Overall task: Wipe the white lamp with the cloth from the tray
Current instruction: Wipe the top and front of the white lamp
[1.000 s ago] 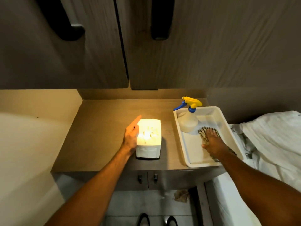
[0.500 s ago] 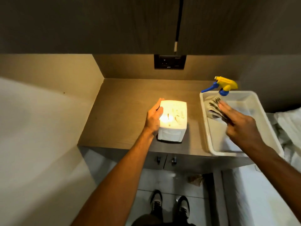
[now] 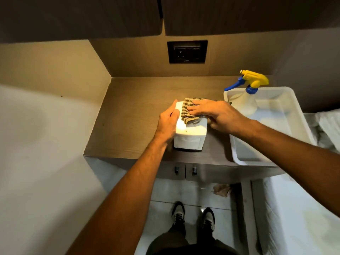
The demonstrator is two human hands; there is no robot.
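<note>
Two shoes (image 3: 193,217) are seen on the tiled floor at 6 o'clock, below two small cabinet knobs (image 3: 185,170) under the tabletop (image 3: 132,115) edge. On the tabletop, near its front edge, the white lamp (image 3: 188,134) is steadied by the left hand (image 3: 168,124), whose grip is wrapped partly closed around the lamp's left side, thumb lying along the top edge. The checked cloth (image 3: 191,111) is spread over the far part of the lamp's glowing top and is pressed flat there by the right hand (image 3: 215,114), fingers (image 3: 197,107) extended and nearly straight, the grip open and flat on the fabric rather than pinching it. At 3 o'clock of the lamp, just beside it, a white tray (image 3: 294,115) is set, with a spray bottle (image 3: 245,100) with a yellow and blue trigger head standing upright in its far left corner. At 12 o'clock, a dark wall socket panel (image 3: 187,51) is mounted beneath the overhead cabinets (image 3: 239,15).
</note>
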